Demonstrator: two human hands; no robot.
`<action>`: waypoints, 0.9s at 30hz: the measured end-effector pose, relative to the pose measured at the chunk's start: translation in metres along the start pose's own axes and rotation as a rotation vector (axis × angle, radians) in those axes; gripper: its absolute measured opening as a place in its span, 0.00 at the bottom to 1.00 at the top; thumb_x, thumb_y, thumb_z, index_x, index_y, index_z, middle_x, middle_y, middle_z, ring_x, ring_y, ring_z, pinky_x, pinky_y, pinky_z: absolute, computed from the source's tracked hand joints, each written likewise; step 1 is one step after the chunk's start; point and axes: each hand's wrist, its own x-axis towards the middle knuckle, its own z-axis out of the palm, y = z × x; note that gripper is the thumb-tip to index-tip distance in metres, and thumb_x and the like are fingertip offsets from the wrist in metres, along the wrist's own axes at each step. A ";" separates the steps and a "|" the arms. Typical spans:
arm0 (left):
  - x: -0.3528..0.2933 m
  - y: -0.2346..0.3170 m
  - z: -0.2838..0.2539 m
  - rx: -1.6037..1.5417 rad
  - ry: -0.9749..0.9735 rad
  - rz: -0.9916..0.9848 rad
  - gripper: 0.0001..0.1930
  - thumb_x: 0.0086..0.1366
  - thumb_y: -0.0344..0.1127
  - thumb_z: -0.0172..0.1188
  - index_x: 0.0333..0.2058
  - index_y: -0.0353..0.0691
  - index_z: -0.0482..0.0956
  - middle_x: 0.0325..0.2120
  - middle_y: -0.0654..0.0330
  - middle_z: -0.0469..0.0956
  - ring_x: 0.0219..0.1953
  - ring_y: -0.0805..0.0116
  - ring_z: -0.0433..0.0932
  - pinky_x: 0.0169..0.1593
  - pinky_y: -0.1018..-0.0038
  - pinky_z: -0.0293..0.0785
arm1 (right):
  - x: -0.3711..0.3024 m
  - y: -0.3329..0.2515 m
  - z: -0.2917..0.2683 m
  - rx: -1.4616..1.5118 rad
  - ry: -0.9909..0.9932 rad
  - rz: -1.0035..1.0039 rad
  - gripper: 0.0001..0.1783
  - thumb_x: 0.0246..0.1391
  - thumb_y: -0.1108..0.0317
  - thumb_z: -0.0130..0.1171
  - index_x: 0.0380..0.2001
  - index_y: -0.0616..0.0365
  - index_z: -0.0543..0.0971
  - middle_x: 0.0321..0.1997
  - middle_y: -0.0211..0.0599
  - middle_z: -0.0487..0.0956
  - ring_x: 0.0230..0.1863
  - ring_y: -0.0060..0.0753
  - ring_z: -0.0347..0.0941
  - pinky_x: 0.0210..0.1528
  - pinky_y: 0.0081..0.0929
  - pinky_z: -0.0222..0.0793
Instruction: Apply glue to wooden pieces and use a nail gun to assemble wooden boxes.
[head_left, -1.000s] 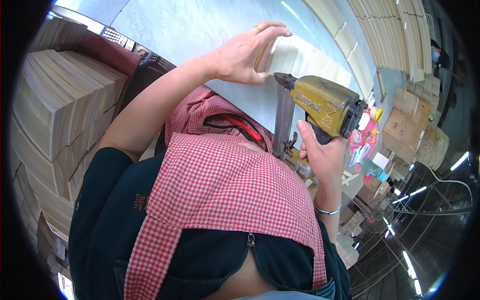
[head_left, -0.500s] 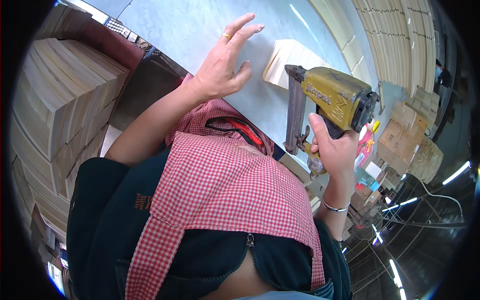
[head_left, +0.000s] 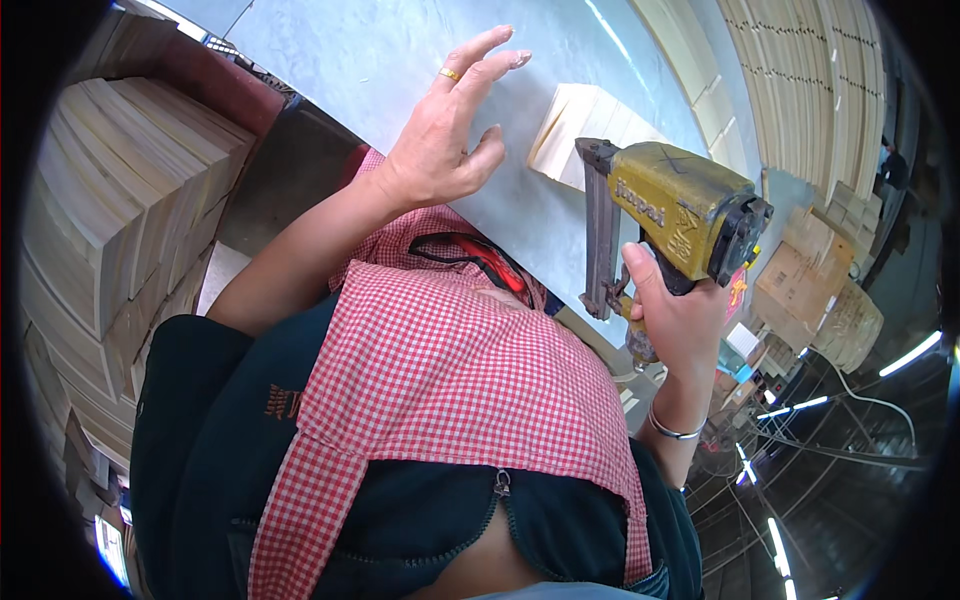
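The smooth blue-grey tabletop (head_left: pixel 340 60) has bare room between the left hand (head_left: pixel 440 150) and the block, its straight near edge running beside a checked cloth apron (head_left: pixel 470 370). Grained wooden boards (head_left: pixel 150 170) stand stacked at left; a brown cardboard box (head_left: pixel 805 265) at right hides its contents. The right hand (head_left: pixel 685 310) grips a scuffed yellow nail gun (head_left: pixel 680 205), its nose near the pale wood block (head_left: pixel 580 130) on the tabletop. The left hand is empty, fingers and thumb spread.
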 end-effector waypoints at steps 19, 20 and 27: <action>0.003 0.001 -0.003 -0.015 0.090 0.010 0.37 0.49 0.21 0.54 0.63 0.38 0.68 0.68 0.45 0.60 0.66 0.50 0.65 0.67 0.60 0.65 | -0.017 -0.024 0.023 0.230 0.076 0.305 0.15 0.57 0.66 0.70 0.39 0.65 0.78 0.19 0.30 0.76 0.13 0.19 0.69 0.15 0.16 0.64; 0.003 0.000 -0.002 -0.020 0.085 0.014 0.37 0.49 0.21 0.54 0.63 0.38 0.68 0.68 0.45 0.60 0.66 0.50 0.65 0.67 0.60 0.65 | -0.018 -0.025 0.024 0.232 0.083 0.309 0.15 0.57 0.66 0.70 0.39 0.65 0.78 0.19 0.30 0.76 0.13 0.19 0.69 0.15 0.16 0.64; 0.001 -0.009 0.002 -0.122 0.213 0.024 0.36 0.49 0.22 0.54 0.62 0.37 0.68 0.67 0.44 0.60 0.66 0.49 0.65 0.67 0.61 0.65 | -0.024 -0.029 0.030 0.259 0.103 0.371 0.12 0.59 0.68 0.67 0.39 0.65 0.78 0.18 0.30 0.75 0.13 0.19 0.68 0.15 0.16 0.63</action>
